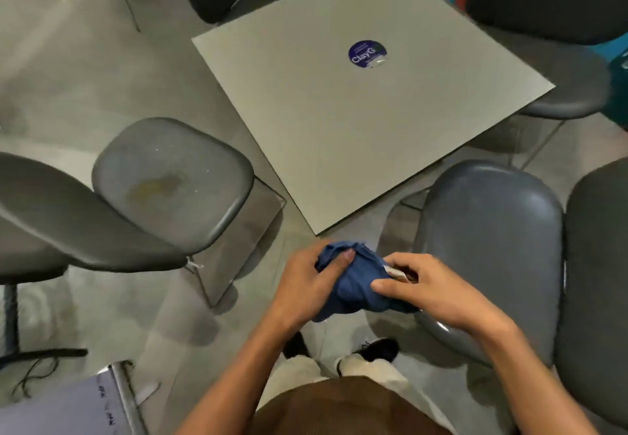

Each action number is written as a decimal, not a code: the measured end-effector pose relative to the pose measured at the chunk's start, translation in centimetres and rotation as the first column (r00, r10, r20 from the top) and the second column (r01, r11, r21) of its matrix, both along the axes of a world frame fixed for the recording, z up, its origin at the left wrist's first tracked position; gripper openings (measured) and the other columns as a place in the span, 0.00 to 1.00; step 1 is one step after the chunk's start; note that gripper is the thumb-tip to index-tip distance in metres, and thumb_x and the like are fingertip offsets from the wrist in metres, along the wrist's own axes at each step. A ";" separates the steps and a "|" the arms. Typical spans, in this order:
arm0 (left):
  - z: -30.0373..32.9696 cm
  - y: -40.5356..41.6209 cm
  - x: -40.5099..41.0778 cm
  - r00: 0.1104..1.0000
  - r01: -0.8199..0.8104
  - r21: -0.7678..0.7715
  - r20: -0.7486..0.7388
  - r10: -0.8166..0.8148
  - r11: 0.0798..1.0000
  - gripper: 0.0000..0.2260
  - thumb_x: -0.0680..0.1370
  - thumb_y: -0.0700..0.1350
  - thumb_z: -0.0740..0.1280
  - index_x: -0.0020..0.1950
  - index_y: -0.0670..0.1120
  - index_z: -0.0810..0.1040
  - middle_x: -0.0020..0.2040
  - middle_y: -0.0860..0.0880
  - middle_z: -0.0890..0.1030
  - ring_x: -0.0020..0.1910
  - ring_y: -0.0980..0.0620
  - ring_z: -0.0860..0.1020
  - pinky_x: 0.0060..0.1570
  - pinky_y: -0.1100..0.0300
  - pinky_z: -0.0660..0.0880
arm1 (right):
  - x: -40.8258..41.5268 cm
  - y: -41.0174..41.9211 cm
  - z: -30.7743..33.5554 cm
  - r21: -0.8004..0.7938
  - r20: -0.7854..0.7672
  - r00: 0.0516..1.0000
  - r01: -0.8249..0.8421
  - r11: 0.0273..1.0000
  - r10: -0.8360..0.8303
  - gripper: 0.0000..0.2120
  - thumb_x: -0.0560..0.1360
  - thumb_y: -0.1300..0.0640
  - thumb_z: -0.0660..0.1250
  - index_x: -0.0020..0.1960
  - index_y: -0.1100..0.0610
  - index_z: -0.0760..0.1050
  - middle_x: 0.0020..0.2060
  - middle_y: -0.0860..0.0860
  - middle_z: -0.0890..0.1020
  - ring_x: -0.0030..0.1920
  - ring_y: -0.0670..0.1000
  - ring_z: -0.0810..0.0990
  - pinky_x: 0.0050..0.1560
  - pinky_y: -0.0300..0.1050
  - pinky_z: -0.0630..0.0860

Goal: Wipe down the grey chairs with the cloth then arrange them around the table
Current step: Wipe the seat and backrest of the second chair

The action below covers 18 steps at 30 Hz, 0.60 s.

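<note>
Blue cloth (pixel 353 285): soft, light, bunches easily; take by a gathered fold.
Left hand (pixel 306 288): fingers pinching cloth.
Right hand (pixel 428 285): fingers pinching cloth.

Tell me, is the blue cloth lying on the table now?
No, the blue cloth is bunched between the left hand and the right hand, held in front of the table, not on it.

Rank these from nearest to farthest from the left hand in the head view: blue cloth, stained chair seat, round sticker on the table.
1. Blue cloth: gripped in the left hand, bunched between both hands.
2. Stained chair seat: up and to the left of that hand, beside the table's left edge.
3. Round sticker: farthest, out on the tabletop ahead.
</note>
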<state>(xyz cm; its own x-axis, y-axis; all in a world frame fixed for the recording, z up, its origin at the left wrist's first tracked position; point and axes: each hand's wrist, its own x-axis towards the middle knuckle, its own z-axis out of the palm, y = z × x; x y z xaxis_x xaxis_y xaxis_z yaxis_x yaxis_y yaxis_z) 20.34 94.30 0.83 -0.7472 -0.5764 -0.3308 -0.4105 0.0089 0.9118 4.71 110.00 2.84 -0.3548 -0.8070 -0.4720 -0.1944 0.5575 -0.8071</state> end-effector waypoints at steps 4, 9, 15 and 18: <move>-0.7 -4.1 5.6 0.997 -0.082 -0.097 -0.008 0.082 0.992 0.09 0.81 0.54 0.67 0.57 0.57 0.84 0.47 0.58 0.86 0.48 0.60 0.83 0.48 0.54 0.80 | 3.6 -5.2 -1.0 0.078 0.084 0.989 -0.131 0.988 0.124 0.09 0.74 0.47 0.76 0.41 0.49 0.79 0.33 0.46 0.79 0.34 0.43 0.76 0.38 0.41 0.71; -1.0 -8.4 12.2 0.975 -0.220 -0.180 -0.022 0.220 0.959 0.15 0.79 0.60 0.64 0.58 0.55 0.83 0.48 0.56 0.85 0.48 0.57 0.83 0.49 0.48 0.80 | 7.6 -12.1 -1.8 0.102 0.152 0.954 -0.275 0.956 0.258 0.06 0.75 0.53 0.76 0.46 0.53 0.80 0.34 0.43 0.80 0.36 0.41 0.78 0.38 0.36 0.73; -0.6 -12.7 17.4 0.899 -0.435 -0.209 -0.055 0.434 0.876 0.08 0.82 0.48 0.68 0.54 0.63 0.80 0.49 0.64 0.84 0.49 0.63 0.82 0.50 0.59 0.80 | 10.2 -19.2 -1.8 0.096 0.111 0.925 -0.373 0.923 0.363 0.07 0.73 0.50 0.77 0.47 0.51 0.81 0.38 0.45 0.82 0.39 0.44 0.81 0.42 0.37 0.75; -0.8 -14.4 18.4 0.851 -0.523 -0.180 -0.060 0.521 0.833 0.07 0.82 0.48 0.67 0.54 0.61 0.81 0.48 0.63 0.84 0.48 0.62 0.83 0.47 0.62 0.79 | 10.3 -22.4 -1.6 0.087 0.072 0.908 -0.417 0.904 0.412 0.08 0.74 0.47 0.76 0.47 0.50 0.82 0.40 0.46 0.83 0.41 0.46 0.81 0.43 0.39 0.76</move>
<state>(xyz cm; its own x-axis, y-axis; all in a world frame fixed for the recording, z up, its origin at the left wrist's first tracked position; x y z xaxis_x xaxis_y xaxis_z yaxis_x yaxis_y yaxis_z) 38.71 79.87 0.07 -0.3205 -0.9307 -0.1763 -0.3941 -0.0382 0.9183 15.05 87.56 1.27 0.0284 -0.8246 -0.5650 -0.3858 0.5124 -0.7672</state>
